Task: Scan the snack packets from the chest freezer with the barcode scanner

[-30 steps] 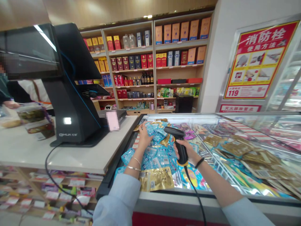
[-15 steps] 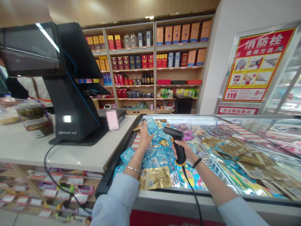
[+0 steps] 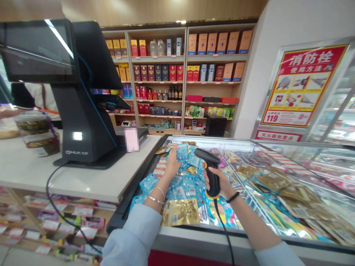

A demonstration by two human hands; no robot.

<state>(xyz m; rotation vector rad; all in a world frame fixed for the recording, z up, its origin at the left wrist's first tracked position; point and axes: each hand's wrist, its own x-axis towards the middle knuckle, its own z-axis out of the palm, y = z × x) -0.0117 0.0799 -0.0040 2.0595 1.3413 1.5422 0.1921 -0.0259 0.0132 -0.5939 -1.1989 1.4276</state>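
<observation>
My right hand [image 3: 219, 180] is wrapped round the grip of a black and yellow barcode scanner [image 3: 208, 157], whose head points left toward my other hand. A blue snack packet [image 3: 182, 151] is pinched in my left hand [image 3: 173, 162], tilted up above the pile. Several blue packets [image 3: 180, 188] lie spread beneath both hands on the glass top of a chest freezer [image 3: 233, 140]. Close to the front edge, below my left wrist, rests a gold packet [image 3: 181, 212]. The scanner's cable hangs down over the freezer's front edge.
On the left a counter [image 3: 111, 184] holds a black checkout terminal [image 3: 85, 122] and stacked plastic tubs [image 3: 39, 133]. Gold packets [image 3: 294, 188] are heaped on the freezer's right side. Shelves of boxed bottles [image 3: 158, 74] stand behind. A person's arm [image 3: 16, 111] shows at far left.
The blue packet in my left hand has turned more upright and shifted slightly right. My right hand keeps the scanner at nearly the same spot. The whole view has tilted a little.
</observation>
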